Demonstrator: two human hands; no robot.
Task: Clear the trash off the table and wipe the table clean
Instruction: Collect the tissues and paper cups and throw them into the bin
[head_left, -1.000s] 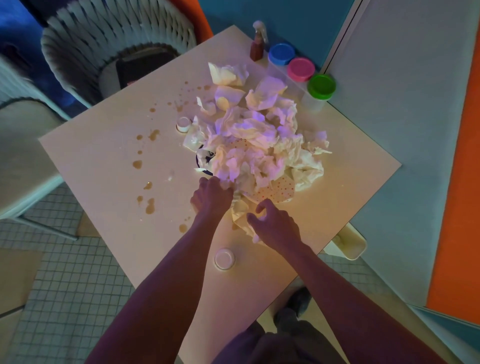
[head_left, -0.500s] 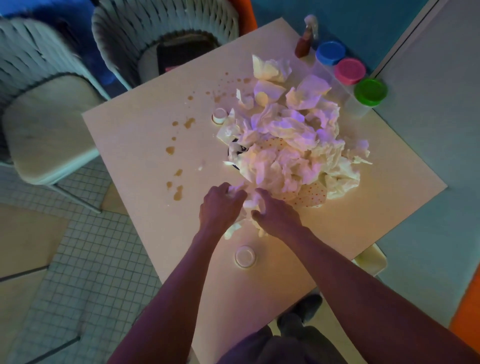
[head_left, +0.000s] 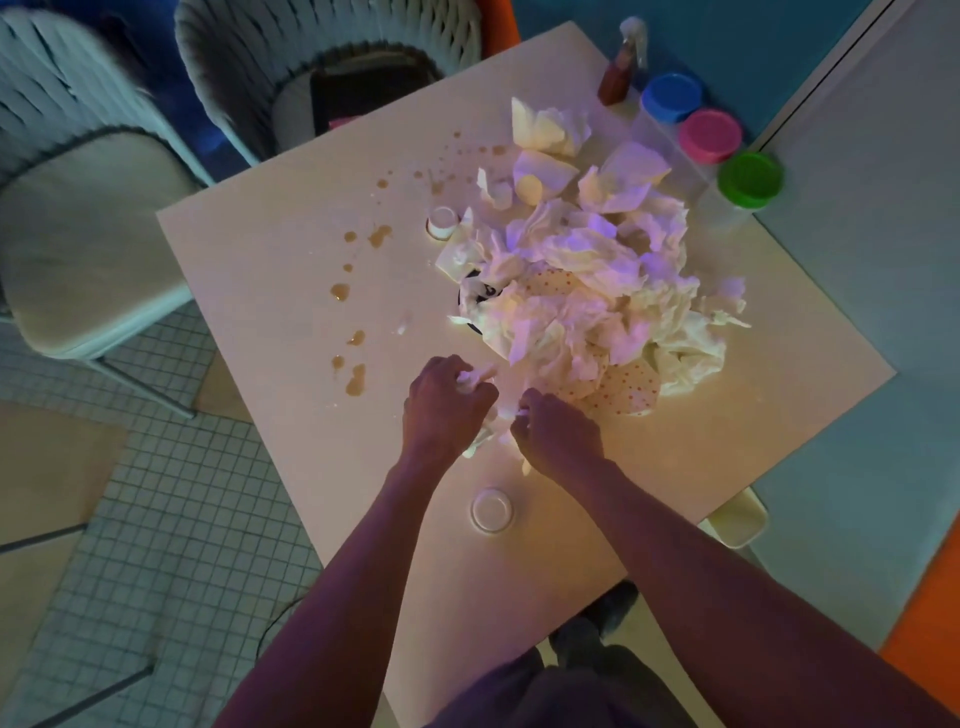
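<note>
A big heap of crumpled white napkins (head_left: 587, 280) covers the middle of the pale table (head_left: 291, 291), with a dotted paper plate (head_left: 626, 387) under its near edge. My left hand (head_left: 447, 405) and my right hand (head_left: 558, 434) sit side by side at the heap's near edge, both with fingers curled round a crumpled napkin (head_left: 496, 415) between them. Brown liquid spots (head_left: 356, 382) dot the table left of the heap. A small white lid (head_left: 491, 509) lies near my forearms, and a small white cup (head_left: 441, 222) stands by the heap's far left.
Three tubs with blue (head_left: 670, 96), pink (head_left: 710, 135) and green (head_left: 749, 179) lids and a brown spray bottle (head_left: 618, 78) stand along the far right edge. Two woven chairs (head_left: 78, 218) stand left and behind. A pale bin (head_left: 737, 519) sits on the floor at the right.
Both hands drew closer together at the heap's near edge and closed on a napkin. The view shifted, so the table now sits further right and lower.
</note>
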